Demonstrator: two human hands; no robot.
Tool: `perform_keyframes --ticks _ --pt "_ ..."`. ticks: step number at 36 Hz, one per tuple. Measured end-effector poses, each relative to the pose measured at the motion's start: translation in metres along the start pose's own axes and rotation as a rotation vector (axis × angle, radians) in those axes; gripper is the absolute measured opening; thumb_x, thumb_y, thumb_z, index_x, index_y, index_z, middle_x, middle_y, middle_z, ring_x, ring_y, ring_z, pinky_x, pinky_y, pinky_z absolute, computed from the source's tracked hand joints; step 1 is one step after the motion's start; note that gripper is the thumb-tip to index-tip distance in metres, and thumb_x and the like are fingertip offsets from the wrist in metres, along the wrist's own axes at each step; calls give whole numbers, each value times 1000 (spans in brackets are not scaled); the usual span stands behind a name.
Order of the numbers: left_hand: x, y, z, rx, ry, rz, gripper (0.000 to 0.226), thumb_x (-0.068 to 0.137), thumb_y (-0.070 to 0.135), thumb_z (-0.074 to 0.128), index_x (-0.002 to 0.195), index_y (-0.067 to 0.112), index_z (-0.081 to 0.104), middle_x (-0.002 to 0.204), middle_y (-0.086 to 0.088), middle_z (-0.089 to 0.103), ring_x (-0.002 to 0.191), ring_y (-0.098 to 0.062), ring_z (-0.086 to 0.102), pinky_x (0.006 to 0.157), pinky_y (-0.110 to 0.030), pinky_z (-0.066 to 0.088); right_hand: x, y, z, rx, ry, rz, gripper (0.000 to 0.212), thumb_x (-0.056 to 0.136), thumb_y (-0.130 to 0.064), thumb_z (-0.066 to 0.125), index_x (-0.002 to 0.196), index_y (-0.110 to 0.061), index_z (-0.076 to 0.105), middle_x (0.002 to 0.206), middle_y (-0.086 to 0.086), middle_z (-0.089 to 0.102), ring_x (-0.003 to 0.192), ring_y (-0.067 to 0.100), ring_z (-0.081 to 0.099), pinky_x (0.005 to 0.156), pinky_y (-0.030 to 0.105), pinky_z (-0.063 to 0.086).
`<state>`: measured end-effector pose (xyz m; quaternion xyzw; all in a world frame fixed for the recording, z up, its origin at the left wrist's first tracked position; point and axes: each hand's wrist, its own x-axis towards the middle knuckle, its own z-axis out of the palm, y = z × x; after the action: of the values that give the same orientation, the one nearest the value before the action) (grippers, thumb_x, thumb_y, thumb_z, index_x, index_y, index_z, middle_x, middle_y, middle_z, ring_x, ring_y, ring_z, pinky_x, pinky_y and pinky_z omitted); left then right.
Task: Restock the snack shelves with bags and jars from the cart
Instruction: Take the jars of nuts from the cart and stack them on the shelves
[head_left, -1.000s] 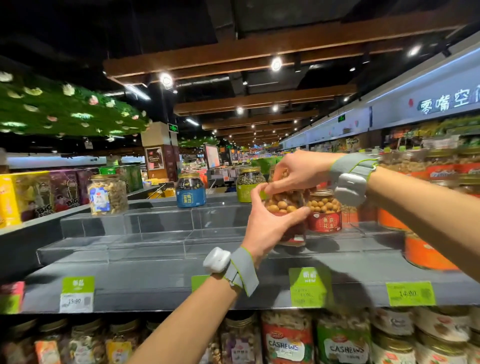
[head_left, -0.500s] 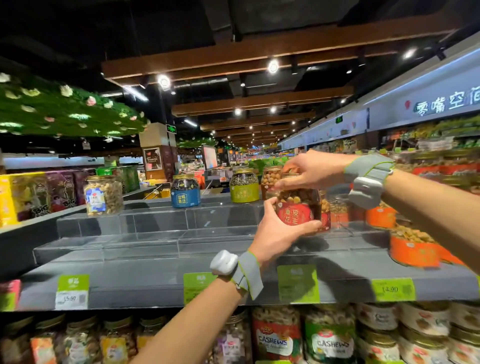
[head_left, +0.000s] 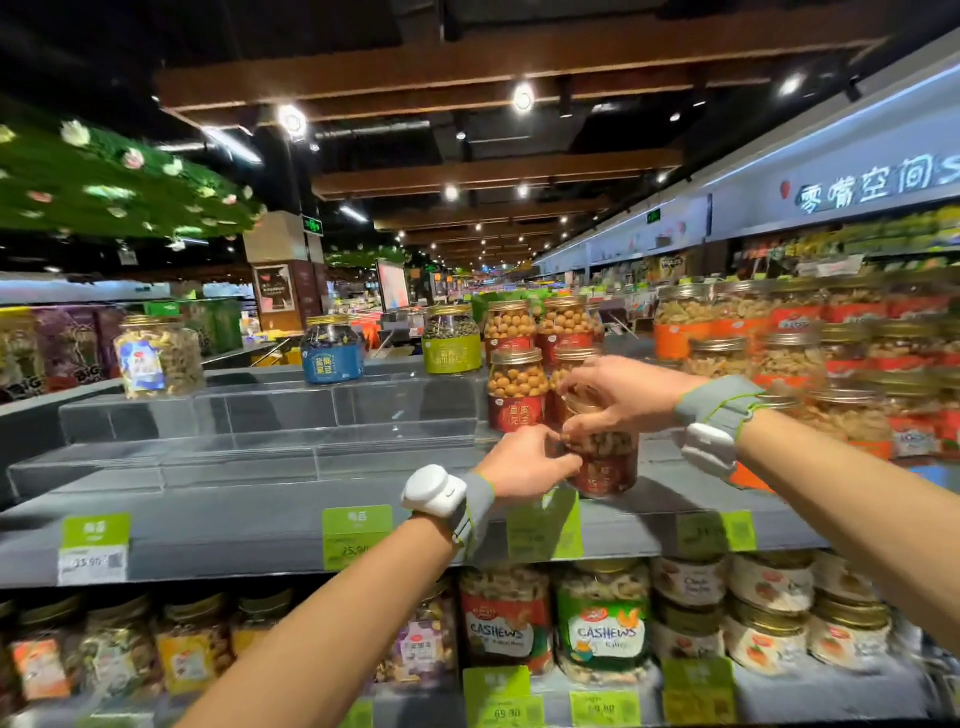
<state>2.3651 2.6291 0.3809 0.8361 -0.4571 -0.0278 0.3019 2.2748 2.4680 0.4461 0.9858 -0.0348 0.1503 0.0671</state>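
A clear jar of peanuts with a red label stands on the lowest tier of the grey stepped shelf. My right hand grips its top from above, covering the lid. My left hand holds its left side with curled fingers. Just behind it, matching red-label peanut jars stand on the acrylic steps.
A blue-label jar, a green-label jar and a mixed-snack jar stand on the top step. Orange-label jars crowd the right side. Cashew jars fill the shelf below. Green price tags line the shelf edge.
Both hands have brought the jar down and forward from in front of the upper steps onto the lowest tier. The view has tilted slightly downward.
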Motion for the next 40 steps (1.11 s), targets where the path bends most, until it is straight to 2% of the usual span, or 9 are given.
perform_keyframes --ticks 4,10,17,20,22,26,31,37,40 --pt "5 0 6 -7 12 -13 36 93 37 64 118 11 68 116 -10 72 108 -23 65 93 -34 51 1 8 16 10 22 31 76 82 -77 50 136 -24 51 117 4 56 105 26 53 89 42 47" --pt "13 -1 11 -42 23 -54 37 91 40 65 112 10 69 112 -9 72 103 -25 67 92 -37 54 1 16 31 48 46 79 112 65 -100 14 143 -27 48 134 6 52 116 28 46 100 47 44" --pt "16 -5 13 -73 5 -56 24 90 42 70 85 20 59 105 -12 74 99 -25 69 89 -38 56 -20 13 29 320 130 202 87 81 -79 40 150 -27 33 147 8 32 138 25 36 116 43 32" --pt "18 -7 13 -124 -26 -49 26 86 39 76 75 27 57 96 -10 75 89 -24 71 84 -38 56 -32 20 29 346 110 249 101 74 -81 43 154 -22 27 142 6 38 130 22 45 112 38 38" --pt "20 -8 15 -127 -38 -28 23 84 43 79 81 23 68 87 -3 74 78 -17 67 78 -33 55 -39 22 33 298 36 267 108 74 -79 54 157 -17 22 145 7 43 128 21 49 109 34 39" --pt "23 -8 17 -79 -18 -27 40 80 51 79 98 15 76 94 -3 77 76 -12 66 79 -34 56 -47 20 45 274 -105 291 99 82 -66 64 155 -12 24 153 7 44 135 25 47 107 31 39" --pt "21 -4 17 -46 -11 -20 34 82 51 77 94 20 70 94 3 72 86 -12 67 81 -30 55 -52 19 47 293 -112 287 84 86 -61 63 148 -13 33 148 7 50 132 25 50 107 34 42" --pt "18 4 11 -2 -59 -26 39 86 49 75 109 19 71 104 1 72 97 -16 68 89 -32 56 -53 21 45 271 -123 267 83 87 -61 62 148 -12 32 147 9 50 130 25 51 104 34 43" --pt "11 7 5 -6 89 -56 48 88 46 73 122 13 67 117 -2 70 107 -18 66 96 -34 53 -56 23 42 291 -124 277 95 86 -61 64 154 -10 23 152 9 45 134 25 47 105 30 40"
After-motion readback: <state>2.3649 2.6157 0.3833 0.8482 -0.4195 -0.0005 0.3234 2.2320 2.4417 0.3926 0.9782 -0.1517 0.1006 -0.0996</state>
